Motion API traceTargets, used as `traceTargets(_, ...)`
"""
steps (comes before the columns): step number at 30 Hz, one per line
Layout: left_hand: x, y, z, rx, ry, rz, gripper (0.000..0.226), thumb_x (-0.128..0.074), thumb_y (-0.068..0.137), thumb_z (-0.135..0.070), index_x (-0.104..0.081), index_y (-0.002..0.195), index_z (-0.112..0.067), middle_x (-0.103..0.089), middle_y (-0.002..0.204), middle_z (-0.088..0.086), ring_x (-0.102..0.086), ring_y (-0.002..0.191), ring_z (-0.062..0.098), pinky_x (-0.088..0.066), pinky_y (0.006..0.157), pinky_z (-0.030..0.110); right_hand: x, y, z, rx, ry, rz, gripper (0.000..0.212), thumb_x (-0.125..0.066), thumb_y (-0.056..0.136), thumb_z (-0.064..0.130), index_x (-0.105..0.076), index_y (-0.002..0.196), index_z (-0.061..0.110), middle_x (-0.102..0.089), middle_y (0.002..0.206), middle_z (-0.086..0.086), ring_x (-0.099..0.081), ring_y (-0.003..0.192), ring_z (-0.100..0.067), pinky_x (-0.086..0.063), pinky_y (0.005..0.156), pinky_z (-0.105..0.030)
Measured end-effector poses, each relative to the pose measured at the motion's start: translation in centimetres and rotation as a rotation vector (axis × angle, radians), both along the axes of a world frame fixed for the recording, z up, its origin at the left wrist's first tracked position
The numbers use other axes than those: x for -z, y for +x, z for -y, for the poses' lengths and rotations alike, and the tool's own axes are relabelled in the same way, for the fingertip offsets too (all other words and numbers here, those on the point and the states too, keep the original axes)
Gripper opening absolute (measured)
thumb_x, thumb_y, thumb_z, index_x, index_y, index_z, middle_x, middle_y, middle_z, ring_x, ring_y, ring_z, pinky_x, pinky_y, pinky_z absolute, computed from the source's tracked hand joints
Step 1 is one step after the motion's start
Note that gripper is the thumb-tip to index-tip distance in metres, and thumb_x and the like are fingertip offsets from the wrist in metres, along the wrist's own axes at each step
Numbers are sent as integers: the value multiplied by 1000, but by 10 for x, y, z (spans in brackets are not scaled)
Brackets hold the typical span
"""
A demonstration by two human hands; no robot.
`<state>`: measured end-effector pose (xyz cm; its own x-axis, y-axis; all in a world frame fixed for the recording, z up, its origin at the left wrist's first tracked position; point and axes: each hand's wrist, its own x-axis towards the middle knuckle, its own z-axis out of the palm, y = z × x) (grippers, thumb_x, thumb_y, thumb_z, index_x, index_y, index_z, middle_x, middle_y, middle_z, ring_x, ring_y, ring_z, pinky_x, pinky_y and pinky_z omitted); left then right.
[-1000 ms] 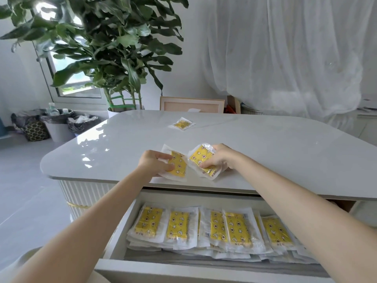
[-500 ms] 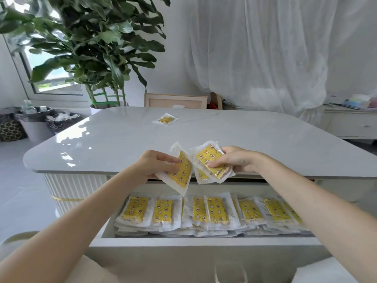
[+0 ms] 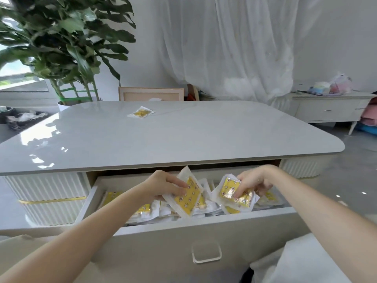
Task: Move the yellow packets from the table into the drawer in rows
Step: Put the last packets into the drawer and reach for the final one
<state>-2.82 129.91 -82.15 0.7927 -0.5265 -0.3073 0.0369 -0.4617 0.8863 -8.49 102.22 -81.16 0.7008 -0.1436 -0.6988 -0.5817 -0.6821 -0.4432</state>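
Note:
Both hands are down inside the open drawer (image 3: 204,223) under the grey table (image 3: 183,137). My left hand (image 3: 163,185) pinches a yellow packet (image 3: 188,198) in a clear wrapper, tilted on edge over the packets lying in the drawer. My right hand (image 3: 254,183) grips a small bunch of yellow packets (image 3: 234,194) over the drawer's right half. Rows of yellow packets in the drawer (image 3: 142,211) lie below, partly hidden by my hands and the front wall. One lone yellow packet (image 3: 141,112) lies far back on the tabletop.
A big potted plant (image 3: 61,48) stands at the back left and a wooden frame (image 3: 151,94) leans behind the table. White curtains hang at the back. A low white sideboard (image 3: 326,109) sits at the right. The drawer front has a clear handle (image 3: 206,255).
Both hands lifted their packets off the table's front edge and carried them down into the drawer. The view has shifted right and lower.

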Motion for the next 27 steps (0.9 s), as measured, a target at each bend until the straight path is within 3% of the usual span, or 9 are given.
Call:
traceTargets(3, 19, 6, -1, -105, -17, -106, 14, -75, 77, -3, -70, 88, -10, -68, 78, 6, -64, 58, 9, -53, 49, 19, 22, -4, 9, 213, 5, 117, 18, -67, 87, 7, -58, 103, 9, -69, 87, -7, -69, 69, -17, -59, 64, -30)
traceTargets(8, 44, 21, -12, -299, -90, -266, 22, -67, 81, 7, -59, 99, -3, -65, 96, 17, -65, 73, 22, -59, 55, 29, 34, 4, 9, 380, 74, 248, 33, -70, 83, 8, -59, 114, 10, -70, 108, -10, -66, 102, -25, -52, 93, -42)
traceTargets(10, 46, 24, -14, -341, -94, -292, 23, -65, 83, 5, -58, 103, -3, -62, 106, 18, -64, 76, 23, -58, 53, 27, 40, 7, 5, 394, 98, 259, 35, -67, 86, 9, -55, 118, 9, -69, 110, -10, -67, 98, -25, -55, 83, -39)
traceTargets(14, 48, 33, -24, -382, -36, -261, 22, -62, 85, 4, -58, 105, -4, -59, 102, 16, -59, 76, 22, -54, 55, 24, 48, 13, 0, 390, 72, 299, 33, -61, 91, 10, -54, 122, 1, -66, 106, -13, -63, 86, -23, -51, 63, -28)
traceTargets(17, 50, 40, -34, -438, 10, -238, 14, -61, 86, 4, -57, 97, -4, -56, 104, 16, -57, 81, 24, -52, 58, 25, 44, 14, 2, 385, -38, 388, 31, -60, 91, 10, -56, 119, -2, -63, 114, -15, -57, 92, -22, -44, 69, -26)
traceTargets(20, 50, 45, -40, -441, 54, -221, 22, -58, 88, 3, -55, 109, -3, -56, 108, 18, -56, 86, 27, -51, 66, 31, 37, 12, 8, 440, -62, 418, 35, -60, 92, 11, -52, 123, -3, -58, 121, -17, -51, 96, -23, -39, 78, -27)
traceTargets(22, 48, 46, -38, -341, 250, -130, 31, -57, 89, -5, -55, 120, -1, -53, 123, 18, -55, 104, 31, -52, 87, 40, 33, 11, 14, 476, -102, 414, 41, -60, 92, 13, -45, 127, -2, -52, 115, -15, -46, 99, -25, -39, 81, -33)
traceTargets(24, 42, 39, -33, -174, 639, 139, 40, -56, 90, -15, -53, 129, -16, -33, 139, 15, -36, 127, 32, -36, 106, 39, 31, 10, 19, 503, -164, 407, 41, -61, 91, 12, -43, 125, -1, -50, 109, -15, -50, 100, -27, -42, 79, -35)
traceTargets(27, 37, 31, -25, 103, 873, 478, 51, -54, 88, -19, -40, 136, -28, -8, 143, 11, -13, 134, 33, -30, 107, 34, 30, 7, 29, 473, -417, 392, 24, -61, 85, 13, -51, 105, 3, -53, 87, -8, -54, 80, -23, -39, 57, -25)
